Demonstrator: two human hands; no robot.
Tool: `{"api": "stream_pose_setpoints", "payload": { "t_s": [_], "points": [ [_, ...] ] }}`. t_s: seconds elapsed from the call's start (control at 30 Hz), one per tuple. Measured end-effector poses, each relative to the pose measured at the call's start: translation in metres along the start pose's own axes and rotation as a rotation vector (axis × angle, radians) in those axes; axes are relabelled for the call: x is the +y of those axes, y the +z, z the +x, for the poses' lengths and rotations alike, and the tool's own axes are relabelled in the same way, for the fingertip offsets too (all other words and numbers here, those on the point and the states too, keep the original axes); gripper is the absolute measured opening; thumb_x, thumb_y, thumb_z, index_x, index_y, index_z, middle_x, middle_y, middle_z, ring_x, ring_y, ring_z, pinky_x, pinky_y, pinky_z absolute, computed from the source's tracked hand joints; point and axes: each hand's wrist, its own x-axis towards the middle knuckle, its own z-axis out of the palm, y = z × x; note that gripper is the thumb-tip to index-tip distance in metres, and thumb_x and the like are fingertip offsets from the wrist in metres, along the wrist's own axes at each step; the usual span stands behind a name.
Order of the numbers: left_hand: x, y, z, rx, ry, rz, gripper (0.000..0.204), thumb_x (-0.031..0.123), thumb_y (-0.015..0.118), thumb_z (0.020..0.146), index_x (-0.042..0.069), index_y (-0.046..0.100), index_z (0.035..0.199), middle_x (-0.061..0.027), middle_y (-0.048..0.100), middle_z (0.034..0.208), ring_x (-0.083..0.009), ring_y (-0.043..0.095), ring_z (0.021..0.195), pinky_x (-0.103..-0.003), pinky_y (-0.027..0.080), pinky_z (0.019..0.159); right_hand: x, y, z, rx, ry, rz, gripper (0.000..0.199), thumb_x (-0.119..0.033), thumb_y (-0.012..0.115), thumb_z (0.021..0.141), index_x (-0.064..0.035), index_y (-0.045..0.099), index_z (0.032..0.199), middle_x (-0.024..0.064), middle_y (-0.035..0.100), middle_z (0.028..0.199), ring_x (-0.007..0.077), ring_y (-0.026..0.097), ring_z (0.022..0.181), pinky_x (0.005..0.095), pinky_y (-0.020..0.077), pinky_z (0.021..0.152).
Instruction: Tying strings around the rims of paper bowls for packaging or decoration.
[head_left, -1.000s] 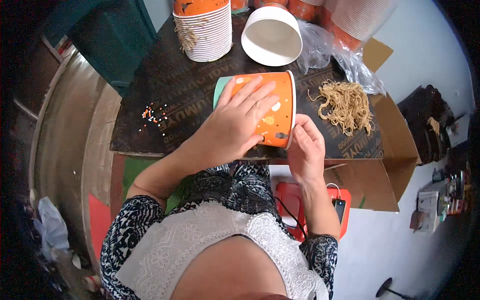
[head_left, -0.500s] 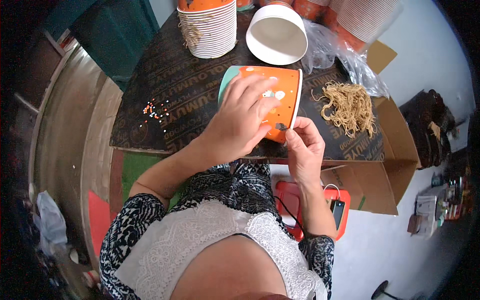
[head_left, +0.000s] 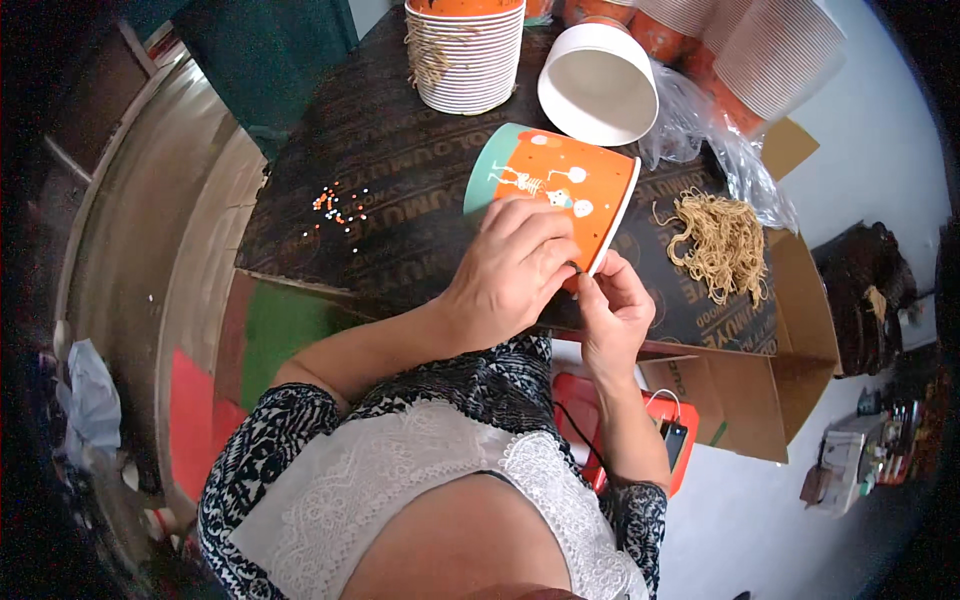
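An orange paper bucket with skeleton prints and a pale green base band lies on its side, its white rim facing right. My left hand rests against its near wall with fingers bent and drawn together. Those fingertips meet at a small dark spot close to the rim; whatever they pinch is too small to make out. At the near end of the rim, my right hand is closed, pinching the edge between thumb and fingers. Right of it lies a heap of tan strings.
A white-lined bucket lies open toward me behind my hands. Stacked buckets stand at the back left, more stacks and clear plastic at the back right. Small beads are scattered left on the dark table. A cardboard box stands lower right.
My left fingers have moved from spread over the bucket's wall down to the rim by my right hand. The bucket has tilted and turned slightly, showing more skeleton print. The whole view has shifted.
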Motion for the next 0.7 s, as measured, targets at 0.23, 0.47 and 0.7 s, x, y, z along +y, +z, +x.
{"api": "stream_pose_setpoints", "payload": {
  "t_s": [0.23, 0.47, 0.7],
  "points": [
    [-0.006, 0.003, -0.007, 0.038, 0.065, -0.010, 0.028, -0.001, 0.071, 0.068, -0.004, 0.062, 0.094, -0.0154, 0.060, 0.101, -0.0352, 0.059, 0.102, -0.048, 0.047, 0.094, 0.014, 0.003, 0.001, -0.015, -0.143, -0.102, 0.013, 0.009, 0.060, 0.085, 0.0021, 0.058, 0.096, 0.0051, 0.057, 0.102, 0.0122, 0.052, 0.095, 0.0241, 0.0399, 0.088],
    [-0.006, 0.010, -0.015, 0.120, -0.021, -0.088, 0.026, -0.006, 0.070, 0.070, -0.005, 0.059, 0.094, -0.0166, 0.058, 0.104, -0.0359, 0.059, 0.102, -0.044, 0.049, 0.090, 0.017, 0.014, -0.004, 0.033, -0.070, -0.042, 0.019, 0.008, 0.062, 0.086, 0.0024, 0.057, 0.103, 0.0048, 0.055, 0.105, 0.0109, 0.052, 0.095, 0.0231, 0.0424, 0.085],
    [-0.009, 0.013, -0.018, 0.135, -0.056, -0.112, 0.025, -0.008, 0.069, 0.070, -0.004, 0.058, 0.093, -0.0158, 0.057, 0.104, -0.0347, 0.058, 0.101, -0.042, 0.050, 0.087, 0.025, 0.011, -0.001, 0.041, -0.141, -0.122, 0.019, 0.009, 0.062, 0.082, 0.0021, 0.057, 0.099, 0.0067, 0.057, 0.104, 0.0141, 0.053, 0.095, 0.0258, 0.0430, 0.086]
  ]
}}
